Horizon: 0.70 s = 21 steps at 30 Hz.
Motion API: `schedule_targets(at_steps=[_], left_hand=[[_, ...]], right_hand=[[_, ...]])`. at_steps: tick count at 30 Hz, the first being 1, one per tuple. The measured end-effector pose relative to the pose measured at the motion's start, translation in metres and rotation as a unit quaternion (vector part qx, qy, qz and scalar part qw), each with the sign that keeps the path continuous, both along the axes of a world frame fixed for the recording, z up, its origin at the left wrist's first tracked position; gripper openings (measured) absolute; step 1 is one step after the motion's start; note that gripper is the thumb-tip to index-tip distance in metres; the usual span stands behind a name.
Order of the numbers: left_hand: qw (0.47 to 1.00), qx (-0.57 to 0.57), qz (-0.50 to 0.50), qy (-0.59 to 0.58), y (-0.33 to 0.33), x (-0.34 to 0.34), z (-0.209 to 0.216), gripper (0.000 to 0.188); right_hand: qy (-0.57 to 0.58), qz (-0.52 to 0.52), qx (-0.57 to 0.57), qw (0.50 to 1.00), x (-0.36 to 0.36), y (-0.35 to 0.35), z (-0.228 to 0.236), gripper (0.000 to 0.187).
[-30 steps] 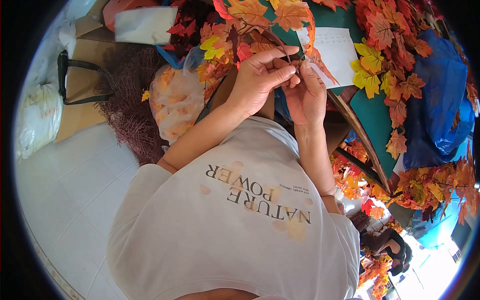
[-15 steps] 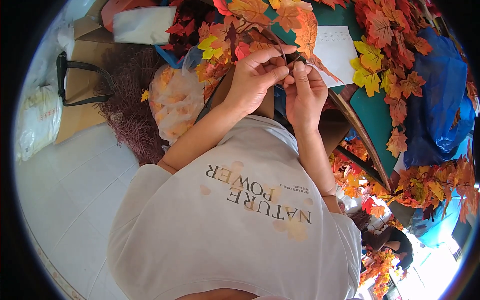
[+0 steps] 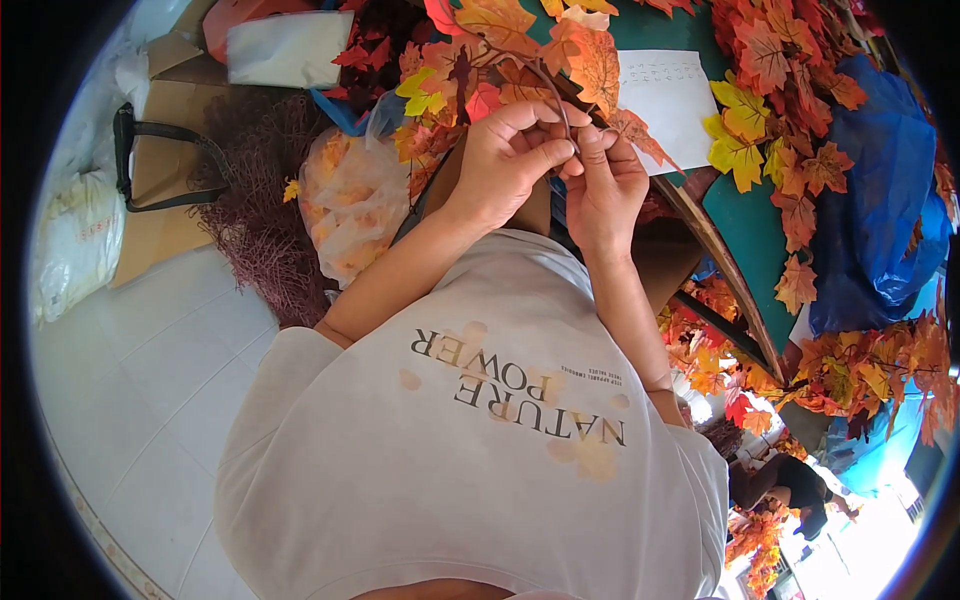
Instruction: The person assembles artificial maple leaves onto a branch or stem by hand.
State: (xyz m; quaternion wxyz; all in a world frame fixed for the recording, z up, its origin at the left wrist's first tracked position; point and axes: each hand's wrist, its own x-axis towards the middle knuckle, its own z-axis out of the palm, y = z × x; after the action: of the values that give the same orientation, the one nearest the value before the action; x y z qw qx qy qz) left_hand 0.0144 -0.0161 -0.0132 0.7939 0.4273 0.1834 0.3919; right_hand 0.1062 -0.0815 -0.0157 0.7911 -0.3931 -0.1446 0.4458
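Observation:
In front of my chest, near a green table edge, both hands meet at a brown stem (image 3: pixel 553 88) of an artificial maple-leaf garland. My left hand (image 3: pixel 508 165) is closed in a pinch around this stem. Close against it, my right hand (image 3: pixel 608 195) is closed, thumb against fingers. An orange maple leaf (image 3: pixel 640 138) sticks out just beyond the right fingers, and its thin stalk seems to run into them; the grip itself is partly hidden. Above the hands, orange leaves (image 3: pixel 598 75) and a yellow-green leaf (image 3: pixel 420 93) hang from the garland.
A white paper sheet (image 3: pixel 665 110) lies on the green table (image 3: pixel 745 235), whose wooden edge (image 3: pixel 725 260) runs beside my right arm. Leaf garlands (image 3: pixel 790 70) and a blue plastic bag (image 3: pixel 880 190) are on the right. Left stand a clear leaf-filled bag (image 3: pixel 345 205) and purplish twigs (image 3: pixel 265 240).
My right hand has shifted slightly left, and the orange leaf beside it has tilted. The stem at my left fingers looks straighter. A person at the lower right has moved an arm outward.

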Motion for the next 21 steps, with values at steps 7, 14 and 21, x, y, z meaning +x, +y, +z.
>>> schedule_targets(at_steps=[7, 14, 21], left_hand=[[0.999, -0.039, -0.003, -0.014, 0.003, -0.001, -0.003, 0.016], [0.999, -0.040, -0.028, -0.019, 0.002, -0.006, -0.005, 0.015], [1.000, -0.021, -0.022, -0.005, 0.005, -0.013, -0.005, 0.015]], right_hand=[[0.024, 0.003, 0.016, 1.000, -0.005, -0.002, -0.003, 0.010], [-0.013, -0.005, 0.014, 1.000, -0.010, -0.005, -0.008, 0.007], [-0.058, 0.012, -0.002, 0.998, -0.011, -0.005, -0.006, 0.008]])
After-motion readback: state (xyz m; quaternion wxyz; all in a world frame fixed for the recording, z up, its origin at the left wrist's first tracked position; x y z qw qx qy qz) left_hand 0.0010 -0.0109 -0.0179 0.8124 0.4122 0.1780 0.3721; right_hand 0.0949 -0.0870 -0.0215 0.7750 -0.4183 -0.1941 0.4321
